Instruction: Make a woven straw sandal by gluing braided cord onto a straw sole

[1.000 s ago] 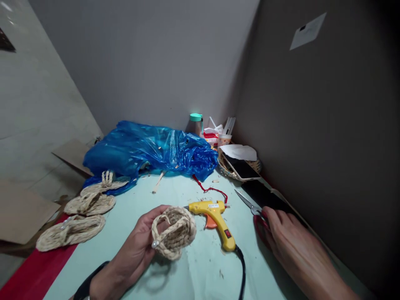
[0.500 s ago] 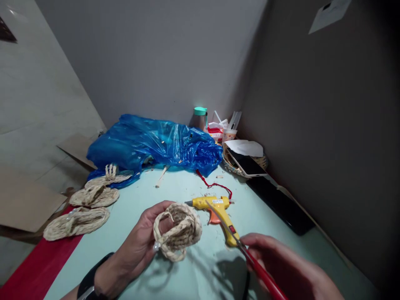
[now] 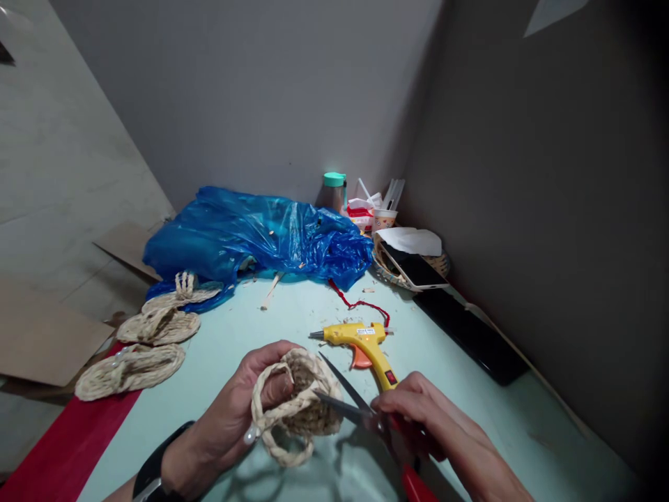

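Observation:
My left hand (image 3: 245, 408) is closed around a braided straw sandal (image 3: 313, 411), its thumb pushed between the straps. A white bead (image 3: 251, 435) sits where the straps meet. In my right hand (image 3: 439, 425) are red-handled scissors (image 3: 358, 411), their fingers wrapped about the handles. The blades stand apart and point left, one tip over the sandal's strap; whether it touches I cannot tell. Just behind the scissors, a yellow glue gun (image 3: 360, 335) with an orange trigger lies on the pale green table (image 3: 235, 335).
Three straw sandals (image 3: 130, 369) lie along the left edge by a red strip (image 3: 78, 446). A blue plastic bag (image 3: 251, 230) spreads across the back. At back right are a basket (image 3: 391, 275) with a phone (image 3: 415, 268), a paper cup (image 3: 385, 219), a bottle (image 3: 333, 192) and a black slab (image 3: 470, 338).
The scissors have swung left, their blades have opened, and they are now at the sandal. My right hand has moved up and left with its fingers around the handles. The sandal is slightly lower.

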Tool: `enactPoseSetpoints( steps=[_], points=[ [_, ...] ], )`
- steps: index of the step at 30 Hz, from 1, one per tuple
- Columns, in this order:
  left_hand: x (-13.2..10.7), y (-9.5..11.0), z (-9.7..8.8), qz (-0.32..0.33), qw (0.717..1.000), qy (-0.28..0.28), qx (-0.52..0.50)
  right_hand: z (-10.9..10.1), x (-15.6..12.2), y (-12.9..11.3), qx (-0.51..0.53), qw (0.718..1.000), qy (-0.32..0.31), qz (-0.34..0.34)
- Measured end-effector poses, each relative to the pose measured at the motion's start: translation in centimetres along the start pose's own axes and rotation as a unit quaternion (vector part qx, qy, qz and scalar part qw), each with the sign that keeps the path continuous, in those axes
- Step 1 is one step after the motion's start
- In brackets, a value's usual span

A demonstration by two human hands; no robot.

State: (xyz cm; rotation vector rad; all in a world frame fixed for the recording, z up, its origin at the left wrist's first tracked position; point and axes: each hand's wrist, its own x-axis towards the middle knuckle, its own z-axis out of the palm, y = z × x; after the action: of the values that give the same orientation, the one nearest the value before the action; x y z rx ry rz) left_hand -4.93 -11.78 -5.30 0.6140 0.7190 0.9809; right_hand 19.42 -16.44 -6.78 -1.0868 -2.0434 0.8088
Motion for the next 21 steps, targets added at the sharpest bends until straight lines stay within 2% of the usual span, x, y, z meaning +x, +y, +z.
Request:
enactPoseSetpoints(
  steps=[6,12,21],
  points=[
    [-0.12,0.35,0.72,-0.005,1.000,0.005,0.020,-0.02,-0.08,-0.12,-0.009,1.000,0.004,-0.022],
    [-0.05,0.23,0.38,0.005,0.998,0.044,0.043,0.47,0.36,-0.81,-0.008,1.000,-0.007,-0.005],
    [-0.01,0.21,0.21,-0.002,0.997,0.044,0.060,0.46,0.16,-0.72,-0.035,0.999,0.010,-0.014]
  ],
)
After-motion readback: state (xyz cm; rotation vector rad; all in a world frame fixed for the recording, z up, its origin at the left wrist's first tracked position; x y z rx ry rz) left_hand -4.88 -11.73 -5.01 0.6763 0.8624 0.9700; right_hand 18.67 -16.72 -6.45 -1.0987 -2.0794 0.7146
